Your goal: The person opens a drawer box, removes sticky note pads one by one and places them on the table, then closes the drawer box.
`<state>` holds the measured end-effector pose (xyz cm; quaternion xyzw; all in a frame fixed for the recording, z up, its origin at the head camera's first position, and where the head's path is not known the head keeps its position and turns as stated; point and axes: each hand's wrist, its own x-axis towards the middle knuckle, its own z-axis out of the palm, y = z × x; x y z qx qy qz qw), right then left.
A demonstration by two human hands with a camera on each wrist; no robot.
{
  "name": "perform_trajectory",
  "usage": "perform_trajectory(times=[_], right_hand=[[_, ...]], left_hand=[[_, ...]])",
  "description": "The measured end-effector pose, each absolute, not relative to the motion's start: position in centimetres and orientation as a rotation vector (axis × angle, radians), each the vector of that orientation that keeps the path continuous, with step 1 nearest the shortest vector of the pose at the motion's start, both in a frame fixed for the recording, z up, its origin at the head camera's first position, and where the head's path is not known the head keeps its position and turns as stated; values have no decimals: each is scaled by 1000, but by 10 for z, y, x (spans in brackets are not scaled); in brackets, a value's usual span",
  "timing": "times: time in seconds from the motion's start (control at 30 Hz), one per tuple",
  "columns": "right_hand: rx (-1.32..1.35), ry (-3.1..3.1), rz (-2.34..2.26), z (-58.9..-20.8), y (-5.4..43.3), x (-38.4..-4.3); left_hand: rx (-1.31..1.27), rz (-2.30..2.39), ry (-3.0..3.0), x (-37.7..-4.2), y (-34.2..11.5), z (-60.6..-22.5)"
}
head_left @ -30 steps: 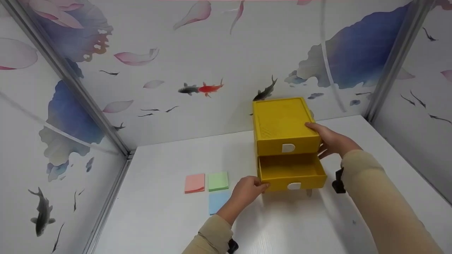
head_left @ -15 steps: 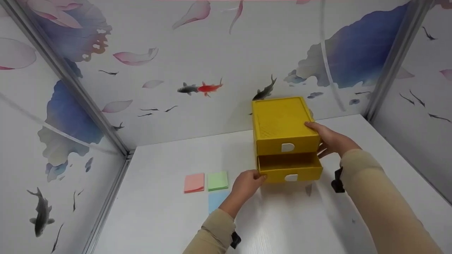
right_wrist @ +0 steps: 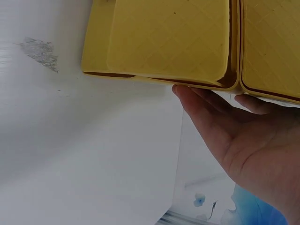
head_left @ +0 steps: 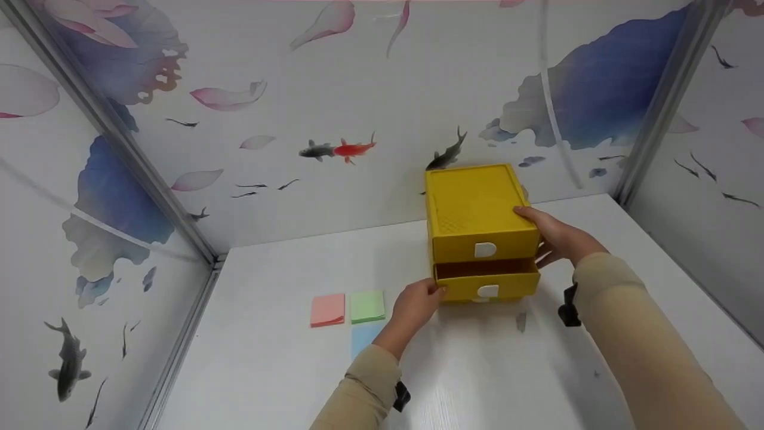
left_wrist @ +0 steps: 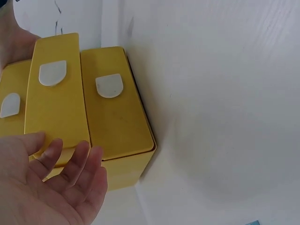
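Note:
A yellow desktop drawer cabinet (head_left: 477, 200) with white tab handles stands near the back wall. Its middle drawer (head_left: 462, 289) is partly pulled out, and no contents show in the visible part of it. My left hand (head_left: 415, 307) pinches that drawer's left front corner, thumb at the front. In the left wrist view, the drawer front (left_wrist: 58, 103) juts past the top front and the bottom drawer (left_wrist: 115, 124). My right hand (head_left: 561, 236) rests against the cabinet's right side, its thumb on the top edge. The right wrist view shows fingers (right_wrist: 199, 105) fairly straight along that side.
Pink (head_left: 327, 309), green (head_left: 367, 306) and blue (head_left: 365, 339) sticky-note pads lie on the white table left of the cabinet; my left forearm partly covers the blue one. A patterned back wall (head_left: 358, 197) and side walls enclose the table.
The middle drawer has slid back into the cabinet, from far out to partly out, with my left hand moving along with it. The right hand stays on the cabinet's side.

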<state>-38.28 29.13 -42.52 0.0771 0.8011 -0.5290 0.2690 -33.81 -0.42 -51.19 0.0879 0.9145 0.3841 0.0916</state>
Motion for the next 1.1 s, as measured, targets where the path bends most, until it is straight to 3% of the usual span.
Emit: perform_trajectory(times=[1.1], right_hand=[[243,2165,-1457,-427,291,-382]], left_hand=[[278,1049,2802,-354,0,-517]])
